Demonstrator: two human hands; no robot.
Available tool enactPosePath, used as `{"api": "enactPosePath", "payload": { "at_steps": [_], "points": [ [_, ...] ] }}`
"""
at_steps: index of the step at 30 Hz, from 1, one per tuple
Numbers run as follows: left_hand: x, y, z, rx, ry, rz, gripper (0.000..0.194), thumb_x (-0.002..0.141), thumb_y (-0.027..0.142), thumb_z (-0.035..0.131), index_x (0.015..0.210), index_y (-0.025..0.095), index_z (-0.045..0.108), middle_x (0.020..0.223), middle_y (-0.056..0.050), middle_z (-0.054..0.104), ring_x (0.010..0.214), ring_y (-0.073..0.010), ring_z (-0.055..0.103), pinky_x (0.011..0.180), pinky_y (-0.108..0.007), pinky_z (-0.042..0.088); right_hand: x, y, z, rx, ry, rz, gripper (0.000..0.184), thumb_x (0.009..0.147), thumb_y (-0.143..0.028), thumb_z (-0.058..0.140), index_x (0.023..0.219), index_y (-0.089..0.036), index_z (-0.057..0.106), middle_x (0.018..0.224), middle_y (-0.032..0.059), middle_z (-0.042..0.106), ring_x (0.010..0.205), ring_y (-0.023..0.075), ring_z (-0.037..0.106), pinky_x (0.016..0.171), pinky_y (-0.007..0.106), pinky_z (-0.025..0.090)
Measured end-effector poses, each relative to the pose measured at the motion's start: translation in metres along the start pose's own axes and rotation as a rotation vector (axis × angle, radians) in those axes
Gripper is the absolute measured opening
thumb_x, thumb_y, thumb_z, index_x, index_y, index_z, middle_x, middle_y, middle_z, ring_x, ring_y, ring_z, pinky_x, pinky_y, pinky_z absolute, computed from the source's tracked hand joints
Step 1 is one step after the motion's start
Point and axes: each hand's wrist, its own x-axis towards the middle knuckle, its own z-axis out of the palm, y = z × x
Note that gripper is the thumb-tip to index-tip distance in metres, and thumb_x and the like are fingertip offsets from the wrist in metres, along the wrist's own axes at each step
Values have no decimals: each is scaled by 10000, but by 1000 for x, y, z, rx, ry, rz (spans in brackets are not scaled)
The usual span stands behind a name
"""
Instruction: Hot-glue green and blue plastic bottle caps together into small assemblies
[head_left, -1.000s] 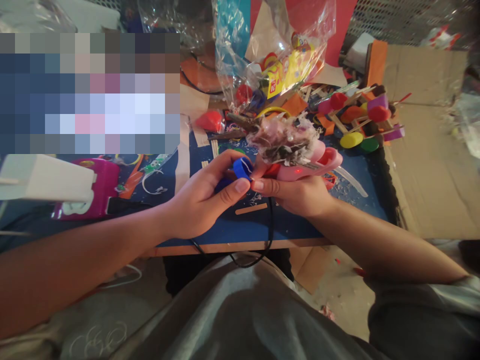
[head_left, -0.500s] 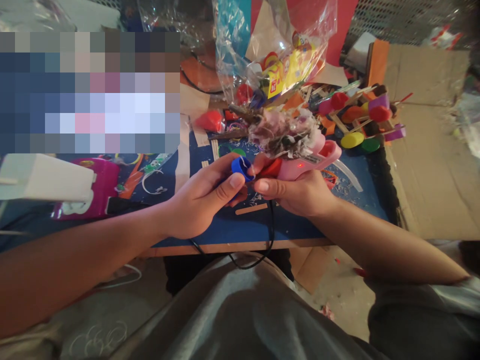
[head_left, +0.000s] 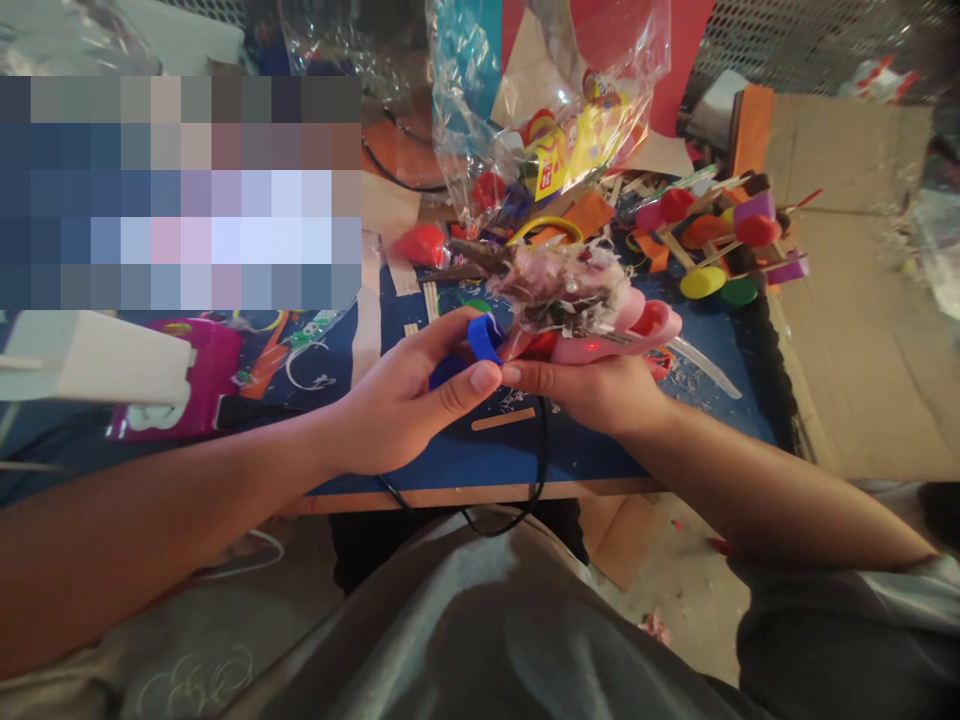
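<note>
My left hand (head_left: 390, 405) is closed on a curled blue strip (head_left: 484, 338), pinched between thumb and fingers, with more blue showing lower down by the palm. My right hand (head_left: 600, 385) wraps round a pink glue gun (head_left: 637, 322) with a red trigger and a lit red light. Its front part is caked in greyish-pink fuzz and scraps, and its dark tip points left, above the strip. The two thumb tips meet just below the strip. A black cord (head_left: 544, 450) hangs down from beneath the right hand.
A wooden stick (head_left: 504, 419) lies on the blue table. Behind are yellow-handled scissors (head_left: 547, 228), a clear plastic bag (head_left: 465, 130) and a stick model with coloured caps (head_left: 720, 235). Cardboard (head_left: 847, 300) stands right; a magenta device (head_left: 214, 370) and white box (head_left: 112, 365) are left.
The glue gun has dipped slightly, showing yellow scissor handles behind it. The blue strip has turned in my left fingers, and my thumbs have come together.
</note>
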Motion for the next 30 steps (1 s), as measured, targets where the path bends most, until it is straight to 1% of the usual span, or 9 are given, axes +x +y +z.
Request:
{"api": "enactPosePath", "payload": {
  "at_steps": [3, 8, 11, 13, 16, 19, 25, 28, 30],
  "points": [
    [0, -3, -1, 32, 18, 46, 451, 1117, 648, 829, 1124, 224, 677, 994, -33, 683, 904, -175, 607, 751, -289, 519, 2, -6, 0, -5, -38, -32, 328, 885, -516, 1085, 923, -264, 879, 918, 23, 891, 988, 291, 889, 1004, 471, 799],
    [0, 0, -2, 93, 61, -7, 466, 1119, 670, 816, 1231, 225, 737, 1089, -63, 783, 988, -212, 706, 854, -330, 598, 4, -9, -2, -48, -58, -97, 312, 889, -512, 1079, 871, -268, 884, 912, 12, 885, 936, 256, 848, 1013, 432, 769],
    [1, 1, -3, 115, 64, 37, 434, 1100, 640, 853, 1207, 240, 721, 1125, -60, 801, 1034, -226, 733, 915, -348, 613, 4, -9, -3, -60, -38, -110, 268, 893, -445, 1077, 869, -262, 882, 904, 9, 876, 905, 234, 826, 969, 405, 763],
    [1, 1, -3, 115, 62, 48, 415, 1121, 635, 825, 1185, 245, 697, 1078, -44, 764, 982, -212, 698, 860, -333, 591, 4, -9, -2, -35, -58, -94, 266, 895, -450, 1075, 871, -263, 887, 908, 13, 876, 913, 238, 830, 964, 411, 767],
    [-1, 2, -2, 110, 42, 29, 424, 1135, 645, 800, 1167, 243, 668, 974, -13, 676, 874, -185, 613, 775, -316, 539, 3, -5, -1, 35, -79, -57, 346, 866, -553, 1084, 871, -263, 895, 886, 20, 858, 912, 256, 841, 944, 439, 786],
    [-2, 3, -2, 88, 14, 37, 409, 1137, 621, 808, 1174, 243, 656, 967, -7, 654, 849, -174, 588, 749, -315, 510, 2, 1, 0, 118, -101, -34, 381, 864, -601, 1077, 902, -262, 908, 856, 19, 831, 879, 251, 844, 891, 435, 794],
    [0, 5, -3, 24, -37, -23, 495, 1137, 721, 752, 1140, 237, 648, 862, -1, 623, 756, -173, 554, 674, -331, 462, 3, 7, -1, 211, -155, 26, 366, 968, -596, 995, 936, -248, 884, 845, 28, 837, 906, 252, 877, 944, 423, 798],
    [0, 4, -3, 6, -40, -13, 503, 1148, 719, 737, 1105, 229, 633, 845, 1, 611, 754, -164, 544, 678, -324, 453, 3, 2, 0, 259, -143, 36, 371, 938, -556, 1034, 965, -237, 845, 851, 12, 829, 840, 227, 873, 878, 399, 800],
    [-1, 3, -2, -7, -28, -17, 501, 1157, 712, 730, 1105, 223, 634, 854, 4, 605, 754, -155, 536, 677, -316, 447, 2, -1, 1, 269, -108, 25, 398, 858, -482, 1109, 1031, -240, 844, 919, 0, 845, 823, 210, 868, 835, 379, 799]
  ]
}}
